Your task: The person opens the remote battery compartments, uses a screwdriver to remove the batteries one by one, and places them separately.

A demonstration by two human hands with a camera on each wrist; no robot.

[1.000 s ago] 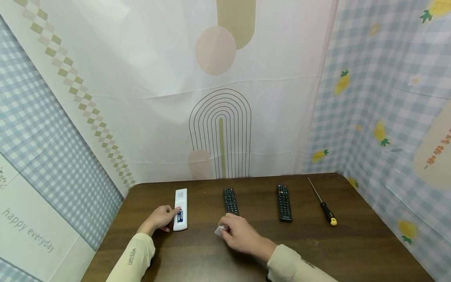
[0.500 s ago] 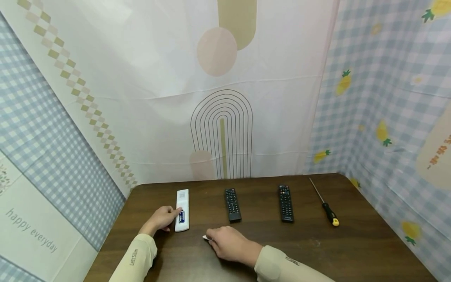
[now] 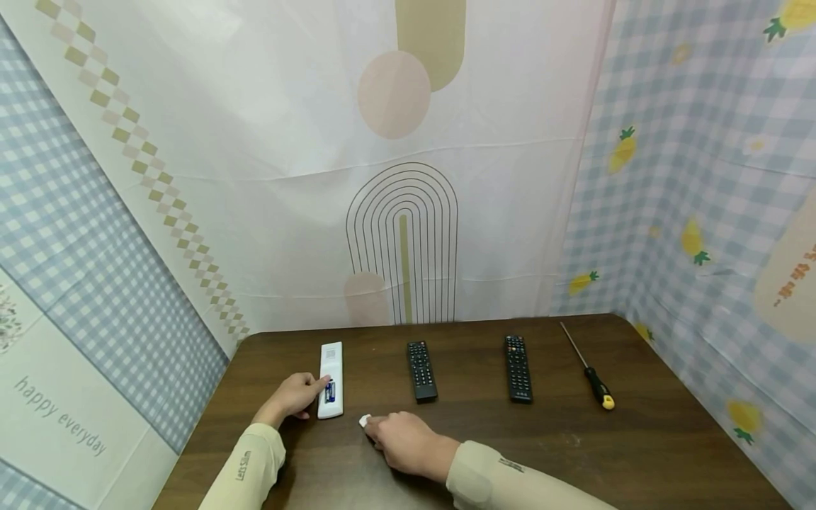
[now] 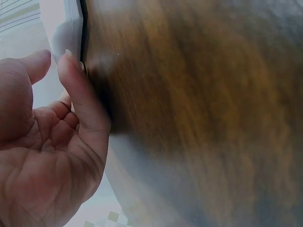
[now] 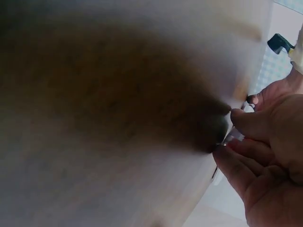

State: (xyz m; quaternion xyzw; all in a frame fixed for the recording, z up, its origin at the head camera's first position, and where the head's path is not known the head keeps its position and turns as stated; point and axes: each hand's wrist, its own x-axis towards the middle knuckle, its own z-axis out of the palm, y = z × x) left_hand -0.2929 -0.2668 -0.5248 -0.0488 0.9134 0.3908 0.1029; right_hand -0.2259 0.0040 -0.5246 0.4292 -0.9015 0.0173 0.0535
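A white remote control [image 3: 330,354] lies back side up at the table's left, with blue batteries [image 3: 330,391] showing in its uncovered compartment. My left hand [image 3: 293,395] grips its left edge, thumb on top by the batteries. In the left wrist view the thumb and a finger meet the remote's end [image 4: 64,28]. My right hand [image 3: 403,440] is low over the table, just right of the remote's near end. Between its fingertips it pinches a small white piece [image 3: 365,421], which looks like a battery cover. The fingers hide most of that piece.
Two black remote controls, a middle one [image 3: 421,372] and a right one [image 3: 518,370], lie buttons up. Farther right is a screwdriver [image 3: 598,388] with a black and yellow handle. A patterned curtain [image 3: 287,234] hangs behind the brown table [image 3: 548,467].
My right hand has moved left and slightly nearer the body with the white piece, uncovering the middle remote's near end. The left hand stays at the white remote.
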